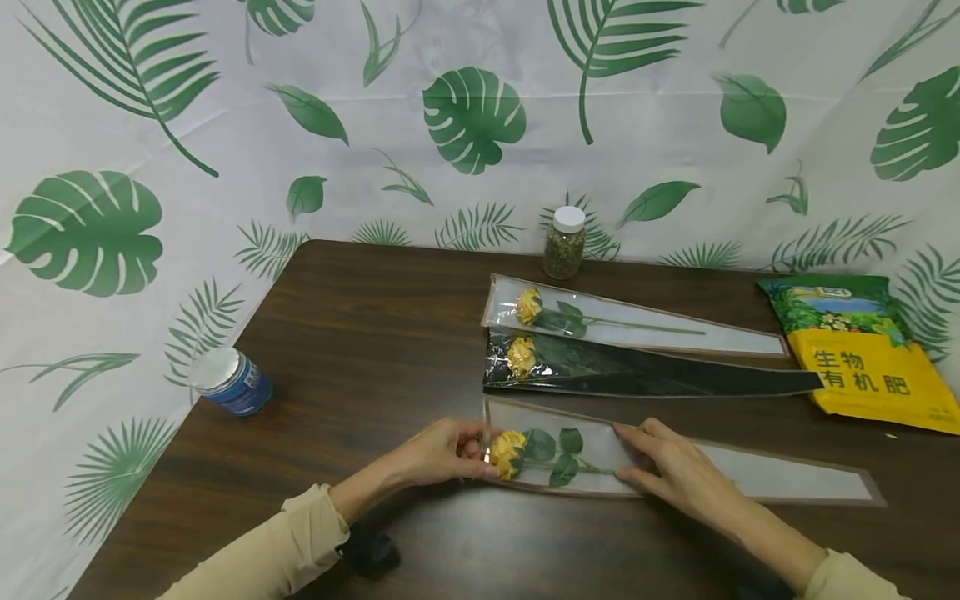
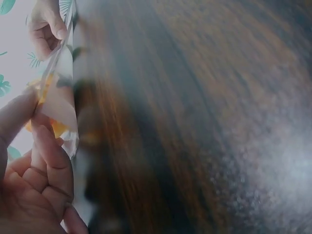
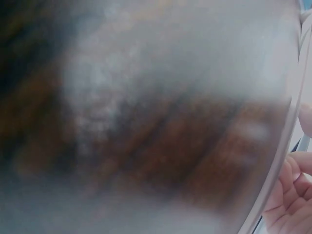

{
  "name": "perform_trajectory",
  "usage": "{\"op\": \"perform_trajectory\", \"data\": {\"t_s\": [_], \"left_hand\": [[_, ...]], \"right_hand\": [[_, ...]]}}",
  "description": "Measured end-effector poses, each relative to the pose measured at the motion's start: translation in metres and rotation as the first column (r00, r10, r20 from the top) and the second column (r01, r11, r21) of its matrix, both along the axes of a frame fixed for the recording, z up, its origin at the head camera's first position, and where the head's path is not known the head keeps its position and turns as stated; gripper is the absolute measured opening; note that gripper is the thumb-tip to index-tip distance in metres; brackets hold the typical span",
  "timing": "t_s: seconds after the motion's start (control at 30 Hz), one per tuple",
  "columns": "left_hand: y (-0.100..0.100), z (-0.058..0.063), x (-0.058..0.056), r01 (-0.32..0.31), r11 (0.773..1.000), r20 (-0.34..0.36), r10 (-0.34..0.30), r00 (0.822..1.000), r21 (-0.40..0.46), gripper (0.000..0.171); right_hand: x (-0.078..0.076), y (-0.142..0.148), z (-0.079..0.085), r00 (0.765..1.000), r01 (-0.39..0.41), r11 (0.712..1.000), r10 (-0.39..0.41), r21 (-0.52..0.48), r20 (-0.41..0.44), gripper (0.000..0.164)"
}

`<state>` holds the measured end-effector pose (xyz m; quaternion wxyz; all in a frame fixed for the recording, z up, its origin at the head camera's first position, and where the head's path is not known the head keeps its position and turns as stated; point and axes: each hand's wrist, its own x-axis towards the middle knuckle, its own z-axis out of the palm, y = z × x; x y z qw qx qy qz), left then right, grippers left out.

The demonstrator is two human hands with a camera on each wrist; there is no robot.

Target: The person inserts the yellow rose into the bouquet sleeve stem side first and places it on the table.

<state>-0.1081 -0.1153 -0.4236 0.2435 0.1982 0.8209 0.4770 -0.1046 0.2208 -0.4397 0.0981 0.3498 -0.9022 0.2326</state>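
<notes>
A single yellow rose (image 1: 507,454) with green leaves lies inside a clear flower sleeve (image 1: 795,479) with a white back and a brownish border. At the wide end, beside the bloom, my left hand (image 1: 442,450) pinches the sleeve between thumb and fingers; the left wrist view shows that pinch on its edge. Farther along, near the stem's lower part, my right hand (image 1: 675,471) grips the sleeve with thumb and fingers. Behind lie two more wrapped yellow roses, one in a black sleeve (image 1: 660,375) and one in a white sleeve (image 1: 738,339).
A blue can (image 1: 247,387) with a pale lid stands at the table's left edge. At the back is a jar (image 1: 564,248) with a white cap and greenish contents. A yellow and green fertilizer bag (image 1: 862,358) lies at the right. A leaf-patterned cloth hangs behind the brown table (image 1: 360,333).
</notes>
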Motion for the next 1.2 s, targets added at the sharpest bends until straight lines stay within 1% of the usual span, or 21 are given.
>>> {"op": "perform_trajectory", "data": {"t_s": [0.2, 0.33, 0.43, 0.53, 0.63, 0.77, 0.93, 1.07, 1.2], "left_hand": [[0.0019, 0.0022, -0.004, 0.057, 0.998, 0.022, -0.057, 0.998, -0.018, 0.046], [0.0012, 0.0044, -0.0061, 0.094, 0.995, 0.002, -0.094, 0.996, -0.028, 0.051], [0.0, 0.0044, -0.0067, 0.104, 0.994, -0.015, -0.104, 0.994, -0.03, 0.051], [-0.0002, 0.0039, -0.008, 0.085, 0.996, -0.041, -0.086, 0.995, -0.015, 0.049], [0.0013, 0.0028, -0.0089, 0.058, 0.998, -0.068, -0.06, 0.996, -0.026, 0.046], [0.0026, 0.0018, -0.0076, 0.041, 0.998, -0.071, -0.045, 0.996, -0.047, 0.043], [0.0029, 0.0007, -0.0064, 0.029, 0.999, -0.081, -0.031, 0.996, -0.036, 0.036], [0.0018, -0.0008, -0.005, 0.023, 0.999, -0.063, -0.025, 0.998, -0.027, 0.036], [0.001, 0.0003, -0.0031, 0.024, 0.999, -0.064, -0.026, 0.998, -0.04, 0.039]], "right_hand": [[-0.0005, 0.001, 0.0037, 1.0, 0.02, 0.997, -0.021, 0.079, 0.012, 0.057], [-0.0026, -0.0005, 0.006, 1.0, 0.024, 0.993, -0.023, 0.113, -0.009, 0.059], [-0.0028, -0.0025, 0.0051, 1.0, 0.011, 0.993, -0.008, 0.119, -0.025, 0.06], [-0.003, -0.0026, 0.0042, 0.999, 0.012, 0.993, -0.008, 0.114, -0.034, 0.059], [-0.0012, -0.0012, 0.0051, 0.999, 0.031, 0.992, -0.029, 0.122, -0.022, 0.059], [0.0017, -0.0003, 0.0065, 0.999, 0.045, 0.99, -0.045, 0.133, 0.003, 0.06], [0.002, -0.0011, 0.0062, 0.999, 0.049, 0.991, -0.05, 0.122, 0.001, 0.06], [0.0025, -0.0018, 0.0054, 0.999, 0.044, 0.991, -0.045, 0.127, 0.002, 0.06], [0.0027, -0.0019, 0.0062, 0.998, 0.059, 0.988, -0.062, 0.145, 0.02, 0.06]]}}
